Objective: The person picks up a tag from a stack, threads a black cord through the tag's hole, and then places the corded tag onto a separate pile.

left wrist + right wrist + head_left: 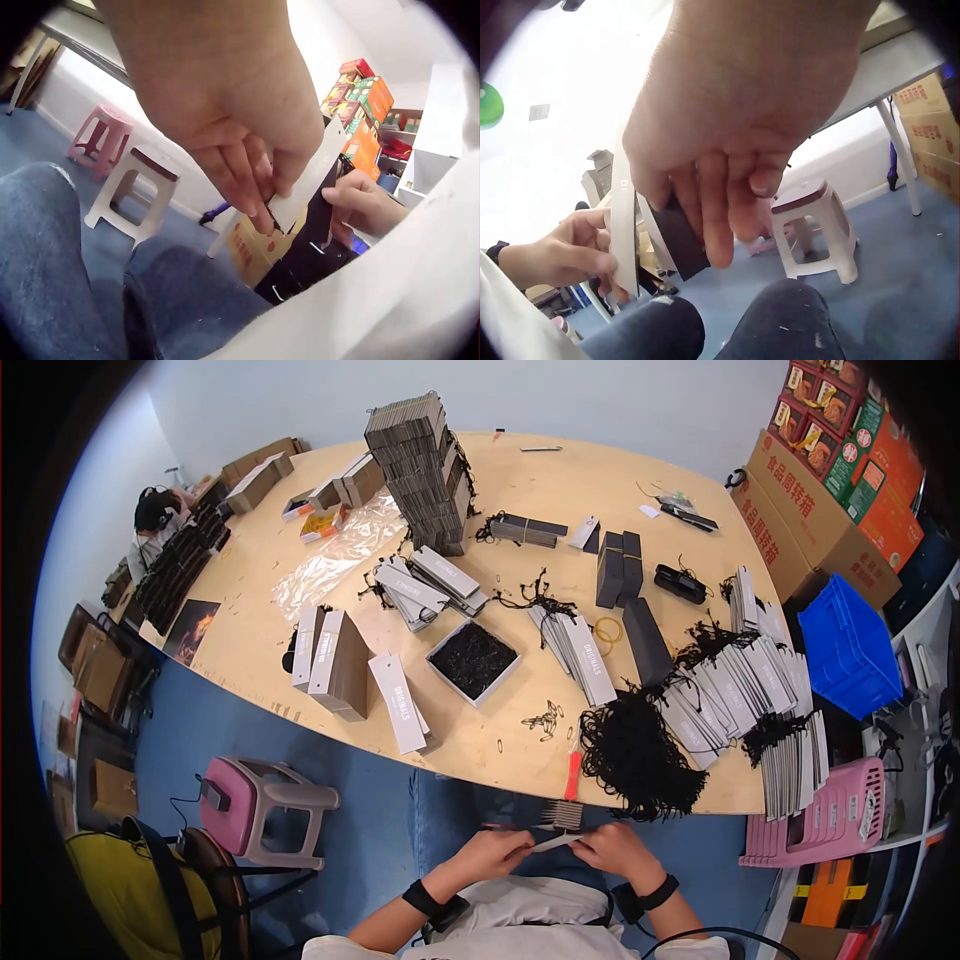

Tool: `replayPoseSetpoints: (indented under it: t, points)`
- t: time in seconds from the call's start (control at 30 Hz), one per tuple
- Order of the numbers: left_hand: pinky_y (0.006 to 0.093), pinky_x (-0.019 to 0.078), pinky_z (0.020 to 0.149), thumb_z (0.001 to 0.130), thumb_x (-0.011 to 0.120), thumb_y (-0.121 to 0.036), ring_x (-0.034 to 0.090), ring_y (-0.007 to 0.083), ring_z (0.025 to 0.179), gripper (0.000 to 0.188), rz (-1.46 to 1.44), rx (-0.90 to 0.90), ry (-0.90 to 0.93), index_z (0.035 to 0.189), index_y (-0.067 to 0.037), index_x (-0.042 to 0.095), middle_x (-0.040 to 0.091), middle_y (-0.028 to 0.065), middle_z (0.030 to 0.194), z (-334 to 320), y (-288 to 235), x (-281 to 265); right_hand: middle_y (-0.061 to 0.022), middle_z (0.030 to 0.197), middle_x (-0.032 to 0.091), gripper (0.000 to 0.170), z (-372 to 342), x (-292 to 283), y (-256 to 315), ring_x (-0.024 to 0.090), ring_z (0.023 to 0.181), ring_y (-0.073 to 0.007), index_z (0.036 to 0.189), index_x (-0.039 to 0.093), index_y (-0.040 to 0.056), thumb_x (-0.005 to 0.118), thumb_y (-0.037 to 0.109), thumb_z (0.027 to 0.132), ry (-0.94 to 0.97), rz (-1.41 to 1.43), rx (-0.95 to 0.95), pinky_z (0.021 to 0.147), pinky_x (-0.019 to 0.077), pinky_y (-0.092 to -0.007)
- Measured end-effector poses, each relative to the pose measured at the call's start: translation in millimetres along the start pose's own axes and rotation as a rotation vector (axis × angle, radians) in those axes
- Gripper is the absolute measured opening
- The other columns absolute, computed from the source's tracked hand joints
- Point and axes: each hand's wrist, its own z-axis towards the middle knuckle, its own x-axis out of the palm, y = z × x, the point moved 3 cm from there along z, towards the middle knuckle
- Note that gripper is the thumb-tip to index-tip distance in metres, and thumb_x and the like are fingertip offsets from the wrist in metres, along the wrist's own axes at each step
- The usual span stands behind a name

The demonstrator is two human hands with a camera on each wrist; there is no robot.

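In the head view, my left hand (pixel 497 852) and right hand (pixel 615 850) meet just below the table's front edge. My left hand pinches a long white card (pixel 622 217) between thumb and fingers. A dark flat card (pixel 681 241) is gripped in my right hand, close beside the white one in the right wrist view. A small stack of grey tags (pixel 567 816) lies just beyond the hands. Black cords (pixel 640 755) lie in a heap on the table nearby, next to fanned white tags (pixel 735 700) printed with lettering.
On the table (pixel 520 750) stand a tall stack of grey tags (pixel 415 470) and a white box of black bits (pixel 473 662). A red-handled tool (pixel 573 775) lies at the front edge. A blue crate (pixel 850 645) is at right; a pink stool (pixel 255 805) stands left.
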Motion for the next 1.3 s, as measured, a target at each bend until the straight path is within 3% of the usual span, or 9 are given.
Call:
replayPoseSetpoints:
  t: [0.13, 0.43, 0.67, 0.77, 0.87, 0.93, 1.03, 1.3]
  points:
    - [0.0365, 0.0514, 0.062, 0.088, 0.066, -0.006, 0.066, 0.0304, 0.068, 0.011, -0.088, 0.058, 0.001, 0.097, -0.006, 0.060, 0.066, 0.0117, 0.076, 1.1, 8.8, 10.8, -0.0158, 0.060, 0.063, 0.028, 4.0, 3.7, -1.6, 0.065, 0.057, -0.0344, 0.074, 0.071, 0.0082, 0.065, 0.032, 0.088, 0.043, -0.011, -0.023, 0.054, 0.0530, -0.0431]
    - [0.0372, 0.0529, 0.065, 0.089, 0.063, -0.005, 0.068, 0.0326, 0.074, 0.011, -0.150, 0.071, 0.000, 0.099, -0.004, 0.059, 0.070, 0.0130, 0.083, 8.3, 12.2, 12.9, -0.0152, 0.062, 0.064, 0.023, 6.3, -1.7, 3.4, 0.065, 0.059, -0.0337, 0.074, 0.071, 0.0064, 0.068, 0.027, 0.086, -0.026, 0.091, 0.007, 0.055, 0.0526, -0.0419]
    - [0.0416, 0.0510, 0.066, 0.090, 0.061, -0.004, 0.067, 0.0368, 0.078, 0.011, -0.151, 0.053, 0.010, 0.099, -0.003, 0.055, 0.067, 0.0172, 0.082, 25.9, 15.3, 16.6, -0.0084, 0.065, 0.065, 0.016, 6.7, -25.2, 15.9, 0.064, 0.055, -0.0265, 0.080, 0.067, 0.0061, 0.075, 0.020, 0.081, -0.199, 0.145, 0.058, 0.052, 0.0507, -0.0356]
    - [0.0431, 0.0515, 0.063, 0.093, 0.061, -0.012, 0.067, 0.0363, 0.077, 0.010, -0.045, 0.019, -0.032, 0.096, -0.005, 0.055, 0.067, 0.0158, 0.081, 28.9, 10.1, 16.2, -0.0070, 0.064, 0.062, 0.020, 11.8, -32.5, 23.4, 0.063, 0.056, -0.0258, 0.075, 0.061, 0.0076, 0.076, 0.020, 0.081, -0.304, 0.099, 0.018, 0.050, 0.0489, -0.0355]
    - [0.0424, 0.0520, 0.058, 0.093, 0.064, -0.025, 0.067, 0.0336, 0.075, 0.020, 0.214, -0.043, -0.035, 0.091, -0.006, 0.056, 0.067, 0.0135, 0.080, 26.6, 5.6, 11.9, -0.0063, 0.062, 0.058, 0.022, 15.9, -36.1, 27.5, 0.061, 0.054, -0.0247, 0.072, 0.058, 0.0074, 0.076, 0.018, 0.080, -0.347, 0.075, -0.046, 0.049, 0.0473, -0.0352]
    - [0.0387, 0.0501, 0.053, 0.089, 0.068, -0.033, 0.065, 0.0296, 0.064, 0.026, 0.391, 0.030, -0.101, 0.086, -0.008, 0.060, 0.064, 0.0100, 0.072, 24.5, -2.0, 3.1, -0.0062, 0.061, 0.057, 0.022, 17.2, -37.5, 28.9, 0.061, 0.053, -0.0244, 0.072, 0.058, 0.0073, 0.076, 0.018, 0.079, -0.350, 0.068, -0.080, 0.049, 0.0467, -0.0354]
    - [0.0362, 0.0498, 0.053, 0.087, 0.069, -0.036, 0.064, 0.0265, 0.064, 0.028, 0.412, 0.077, -0.240, 0.084, -0.009, 0.060, 0.061, 0.0065, 0.072, 21.9, -14.4, -11.8, -0.0061, 0.061, 0.056, 0.022, 18.2, -39.1, 31.6, 0.060, 0.053, -0.0243, 0.070, 0.057, 0.0072, 0.075, 0.016, 0.080, -0.329, 0.003, -0.128, 0.048, 0.0463, -0.0352]
    - [0.0365, 0.0473, 0.051, 0.084, 0.073, -0.025, 0.061, 0.0250, 0.061, 0.022, 0.333, 0.186, -0.339, 0.082, -0.008, 0.058, 0.055, 0.0062, 0.071, 32.5, -38.1, -16.6, -0.0050, 0.060, 0.055, 0.021, 18.3, -42.8, 35.3, 0.059, 0.053, -0.0227, 0.071, 0.056, 0.0079, 0.073, 0.014, 0.081, -0.330, -0.068, -0.132, 0.050, 0.0475, -0.0341]
